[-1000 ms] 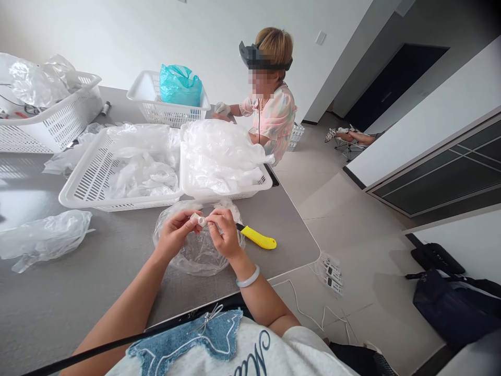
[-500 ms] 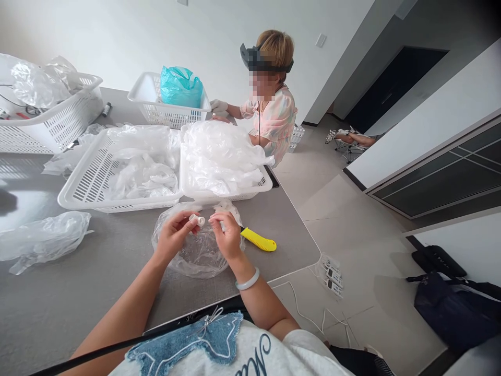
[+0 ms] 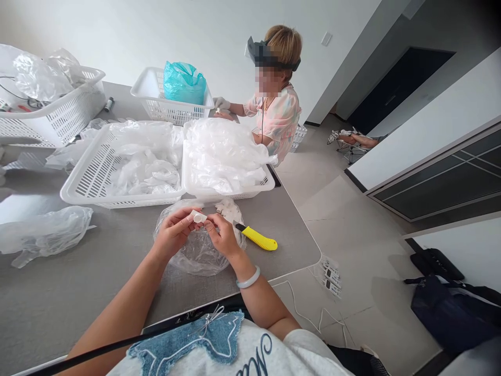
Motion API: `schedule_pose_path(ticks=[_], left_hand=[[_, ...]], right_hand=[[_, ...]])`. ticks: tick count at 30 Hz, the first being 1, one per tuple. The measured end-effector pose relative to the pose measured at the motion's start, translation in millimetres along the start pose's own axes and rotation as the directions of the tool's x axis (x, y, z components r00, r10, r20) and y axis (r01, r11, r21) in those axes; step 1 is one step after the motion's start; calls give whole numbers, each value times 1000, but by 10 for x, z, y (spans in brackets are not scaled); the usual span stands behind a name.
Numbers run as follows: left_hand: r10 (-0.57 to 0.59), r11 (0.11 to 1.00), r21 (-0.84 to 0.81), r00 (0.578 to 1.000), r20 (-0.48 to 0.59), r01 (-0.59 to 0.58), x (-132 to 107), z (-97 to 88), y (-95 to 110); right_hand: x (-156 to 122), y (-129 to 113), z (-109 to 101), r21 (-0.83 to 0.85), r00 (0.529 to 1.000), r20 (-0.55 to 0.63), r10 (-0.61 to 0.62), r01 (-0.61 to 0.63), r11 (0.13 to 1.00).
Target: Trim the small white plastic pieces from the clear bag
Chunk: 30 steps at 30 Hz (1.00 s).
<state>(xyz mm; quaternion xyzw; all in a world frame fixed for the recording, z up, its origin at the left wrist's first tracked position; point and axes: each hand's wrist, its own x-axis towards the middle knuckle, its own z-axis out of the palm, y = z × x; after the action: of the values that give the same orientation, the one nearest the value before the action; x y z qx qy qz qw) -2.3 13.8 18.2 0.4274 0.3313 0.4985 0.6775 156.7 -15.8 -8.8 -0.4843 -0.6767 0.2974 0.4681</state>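
My left hand (image 3: 176,231) is closed, pinching a small white ring-shaped piece (image 3: 199,217) between thumb and fingers. My right hand (image 3: 224,235) is closed too, its thumb and fingertips on the piece's right edge. What exactly the piece is, I cannot make out. Beneath both hands, a clear plastic bag (image 3: 201,258) lies spread on the grey table (image 3: 117,261), with whitish contents showing near its upper right. A yellow-handled utility knife (image 3: 259,239) rests just right of my right hand, its dark end toward the bag.
Two white baskets (image 3: 84,196) of clear bags stand beyond my hands. Another basket (image 3: 172,112) holds a turquoise bag (image 3: 185,83); a fuller basket (image 3: 58,122) stands far left. A crumpled bag (image 3: 50,230) lies left. A co-worker (image 3: 276,112) is across the table.
My right hand has moved left and come onto the small white piece, which has turned in my left fingers. A gloved hand has appeared at the left edge.
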Motion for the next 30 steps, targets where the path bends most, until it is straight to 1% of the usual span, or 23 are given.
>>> schedule_pose_path(ticks=[3, 6, 7, 9, 11, 12, 14, 15, 17, 19, 22, 23, 25, 26, 28, 30], left_hand=[[53, 996, 69, 999, -12, -52, -5, -9, -9], [136, 971, 197, 991, -5, -132, -16, -3, -17], [165, 953, 256, 986, 2, -160, -19, -1, -21], [234, 893, 391, 972, 17, -222, -21, -5, -37], [324, 789, 535, 944, 53, -301, -15, -22, -68], [372, 724, 597, 924, 86, -347, -8, -36, -90], [449, 585, 688, 878, 167, -430, 8, -73, -141], [473, 519, 721, 857, 204, -459, 16, -93, -167], [503, 405, 769, 823, 264, -495, 30, -129, -212], [535, 298, 795, 782, 319, -528, 42, -152, -239], [598, 158, 795, 698, 395, -585, 49, -151, -247], [610, 129, 796, 680, 406, -591, 48, -141, -244], [623, 115, 805, 673, 399, -583, 40, -111, -240], [623, 128, 809, 682, 384, -573, 34, -93, -240], [607, 179, 815, 714, 350, -551, 20, -62, -244], [576, 234, 817, 752, 321, -527, 9, -47, -243]], right_hand=[[4, 23, 8, -13, 1000, 1, 13, -13, 1000], [12, 63, 25, -46, 1000, 16, 2, -2, 999], [13, 75, 29, -57, 1000, 8, 0, 1, 998], [10, 93, 28, -79, 998, -67, -21, 15, 997], [1, 101, 17, -116, 983, -154, -103, 86, 990], [-6, 105, 12, -144, 971, -172, -164, 140, 980], [-17, 115, 14, -213, 952, -135, -276, 244, 946], [-21, 124, 22, -251, 948, -101, -303, 271, 929], [-22, 149, 54, -328, 951, -48, -305, 273, 904], [-15, 175, 95, -371, 959, -15, -283, 257, 893], [0, 189, 138, -327, 959, 5, -282, 268, 906], [4, 184, 143, -305, 958, 4, -286, 273, 912], [8, 166, 142, -287, 957, -17, -289, 272, 918], [8, 156, 138, -288, 956, -36, -293, 270, 919], [4, 140, 126, -290, 947, -82, -311, 276, 917], [-5, 132, 107, -273, 929, -125, -349, 306, 912]])
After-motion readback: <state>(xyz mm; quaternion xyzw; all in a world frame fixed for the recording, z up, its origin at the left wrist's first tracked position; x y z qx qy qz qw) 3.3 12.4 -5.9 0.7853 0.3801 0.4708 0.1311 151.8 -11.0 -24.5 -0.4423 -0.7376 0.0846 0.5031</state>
